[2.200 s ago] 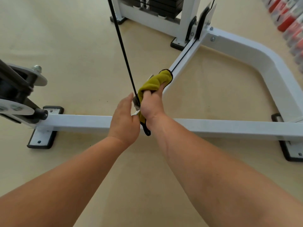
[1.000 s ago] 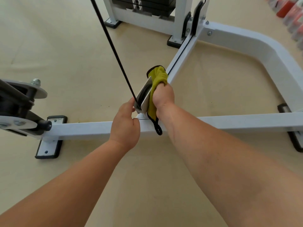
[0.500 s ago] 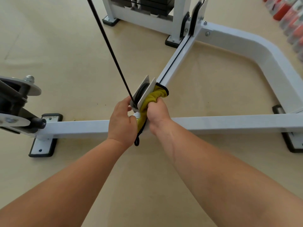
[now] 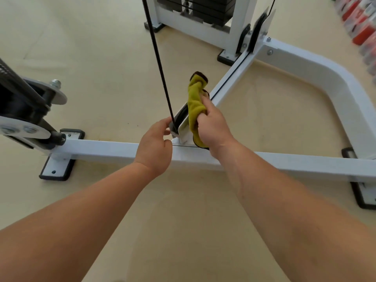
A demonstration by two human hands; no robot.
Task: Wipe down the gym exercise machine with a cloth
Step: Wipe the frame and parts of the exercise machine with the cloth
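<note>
A white gym machine frame (image 4: 105, 148) lies low across the floor, with a small white pulley bracket (image 4: 184, 124) standing at its middle joint. A black cable (image 4: 157, 55) rises from the bracket. My right hand (image 4: 213, 127) grips a yellow-green cloth with a dark hem (image 4: 195, 102) and presses it against the bracket's right plate. The cloth's free end sticks up past my fingers. My left hand (image 4: 155, 148) holds the bracket's left side, fingers pinched at its edge by the cable.
A black weight stack (image 4: 195, 7) in white uprights stands at the back. A black-and-metal pulley assembly (image 4: 26, 110) juts in at the left. A curved white frame arm (image 4: 329, 78) bends round on the right. Red-and-white containers (image 4: 362, 23) line the far right. The floor is beige.
My right hand has slid the cloth up along the bracket's right plate, and the cloth's end now stands higher. My left hand stays on the bracket.
</note>
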